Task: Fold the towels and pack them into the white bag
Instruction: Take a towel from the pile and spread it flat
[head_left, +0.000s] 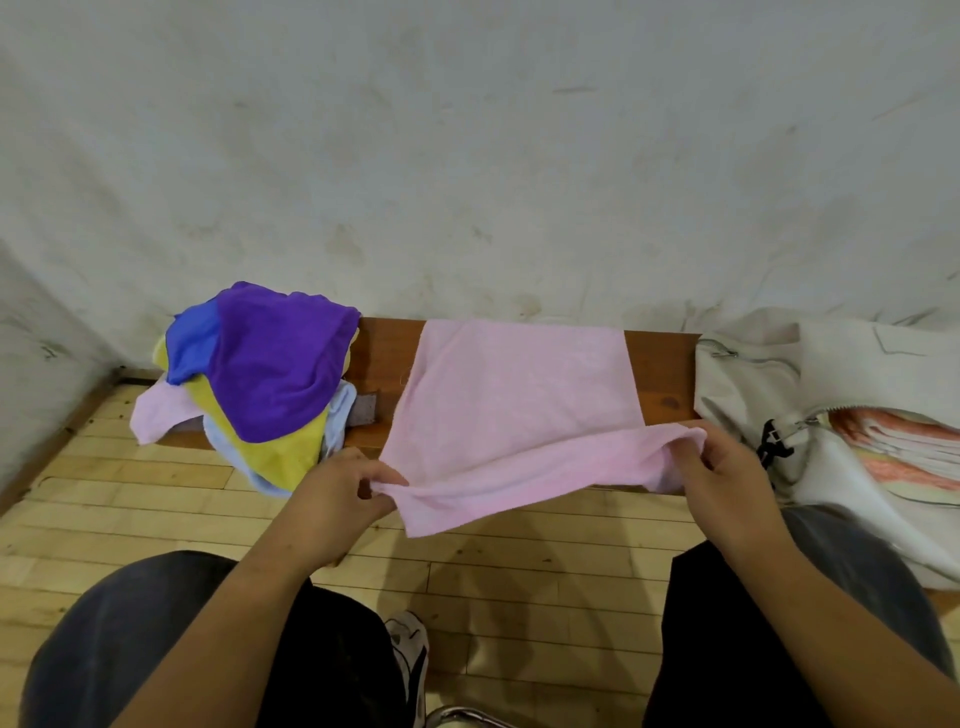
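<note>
A pink towel (514, 405) lies spread over the middle of a brown wooden bench (387, 358), its near edge hanging off the front. My left hand (343, 493) pinches the near left corner. My right hand (727, 478) grips the near right corner, lifted a little above the bench edge. At the right end sits the white bag (748, 379), its zip open, with folded orange-and-white towels (904, 447) showing inside. A heap of unfolded towels (260, 374), purple on top with blue, yellow, light blue and pink beneath, rests on the bench's left end.
A stained white wall (467, 156) stands directly behind the bench. Light wooden floorboards (130, 519) run beneath. My knees in dark trousers and one shoe (410, 654) fill the bottom of the view.
</note>
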